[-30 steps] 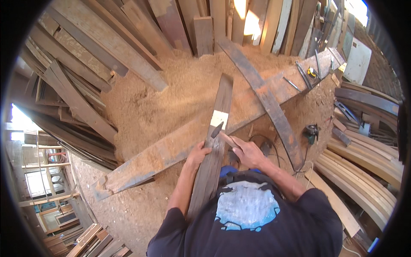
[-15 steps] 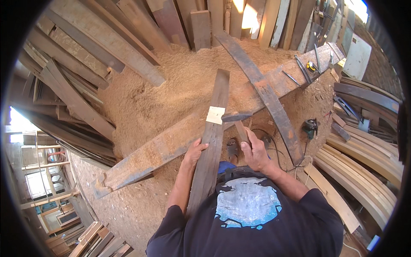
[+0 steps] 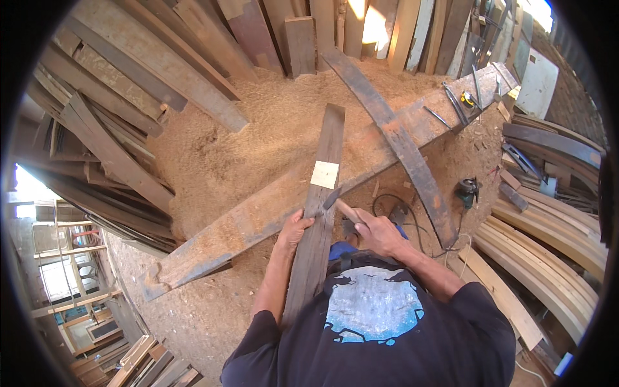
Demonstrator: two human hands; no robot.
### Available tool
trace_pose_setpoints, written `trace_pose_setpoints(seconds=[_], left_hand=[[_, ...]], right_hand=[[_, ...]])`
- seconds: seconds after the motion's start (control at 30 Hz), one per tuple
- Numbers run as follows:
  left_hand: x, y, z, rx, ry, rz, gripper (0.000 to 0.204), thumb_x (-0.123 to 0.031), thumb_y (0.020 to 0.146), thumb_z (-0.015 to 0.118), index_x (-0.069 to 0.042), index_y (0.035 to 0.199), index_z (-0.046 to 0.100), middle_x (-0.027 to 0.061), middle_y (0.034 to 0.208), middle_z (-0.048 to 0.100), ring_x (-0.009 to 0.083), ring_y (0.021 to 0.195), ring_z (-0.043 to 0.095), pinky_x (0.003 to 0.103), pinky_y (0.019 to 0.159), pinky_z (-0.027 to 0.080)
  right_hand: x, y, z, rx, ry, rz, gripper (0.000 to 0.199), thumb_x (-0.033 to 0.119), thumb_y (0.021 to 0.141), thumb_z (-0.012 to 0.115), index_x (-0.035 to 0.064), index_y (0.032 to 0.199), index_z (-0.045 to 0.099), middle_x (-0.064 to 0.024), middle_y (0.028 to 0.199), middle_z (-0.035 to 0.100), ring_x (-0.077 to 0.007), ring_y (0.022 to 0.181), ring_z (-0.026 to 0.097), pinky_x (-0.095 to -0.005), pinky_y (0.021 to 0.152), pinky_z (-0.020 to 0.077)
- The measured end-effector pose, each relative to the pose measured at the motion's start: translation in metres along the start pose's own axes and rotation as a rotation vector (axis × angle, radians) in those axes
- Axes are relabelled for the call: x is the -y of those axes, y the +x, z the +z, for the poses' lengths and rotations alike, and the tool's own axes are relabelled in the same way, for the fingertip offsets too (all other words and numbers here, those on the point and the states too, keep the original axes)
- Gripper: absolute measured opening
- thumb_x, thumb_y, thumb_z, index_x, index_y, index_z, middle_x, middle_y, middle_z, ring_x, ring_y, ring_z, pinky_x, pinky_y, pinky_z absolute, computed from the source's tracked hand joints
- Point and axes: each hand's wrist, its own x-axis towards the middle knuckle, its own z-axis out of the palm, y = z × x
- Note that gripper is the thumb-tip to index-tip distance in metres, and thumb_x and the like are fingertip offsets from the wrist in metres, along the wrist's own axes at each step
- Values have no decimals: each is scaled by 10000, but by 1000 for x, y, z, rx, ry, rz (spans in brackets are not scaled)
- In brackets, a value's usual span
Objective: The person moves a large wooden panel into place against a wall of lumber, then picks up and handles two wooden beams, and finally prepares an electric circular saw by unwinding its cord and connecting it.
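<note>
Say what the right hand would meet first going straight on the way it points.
Probably the grey-brown board, up and left of the right hand; the hammer it holds would lead, its head overlapping the board in view. Depth is unclear, so contact is uncertain.

Rough, matt wooden plank [image 3: 313, 251]; metal hammer head [image 3: 331, 198] on wooden handle [image 3: 347, 211]

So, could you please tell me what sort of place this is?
It is probably a woodworking shop or timber yard: many boards stand on end at the far side, sawdust is heaped in front of them, and the right hand holds a wooden-handled tool.
</note>
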Motion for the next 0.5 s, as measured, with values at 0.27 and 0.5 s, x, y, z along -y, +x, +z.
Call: trace_pose_setpoints(seconds=[0.27,0.5], left_hand=[[-17,-8,17,-40,20,-20,422,-84,864,530,20,1272,514,114,1081,655,193,938,656,329,840,527],[-11,-8,9,-23,-31,-19,361,-52,860,560,21,1212,540,96,1068,655,171,925,645,304,837,518]], right_hand=[[-8,-1,5,50,-158,-40,437,107,909,536,49,1333,451,-212,807,629,-396,745,640,-453,660,495],[20,-12,4,-420,233,-283,409,196,915,557,85,1294,452,-238,869,646,-422,787,635,-501,670,485]])
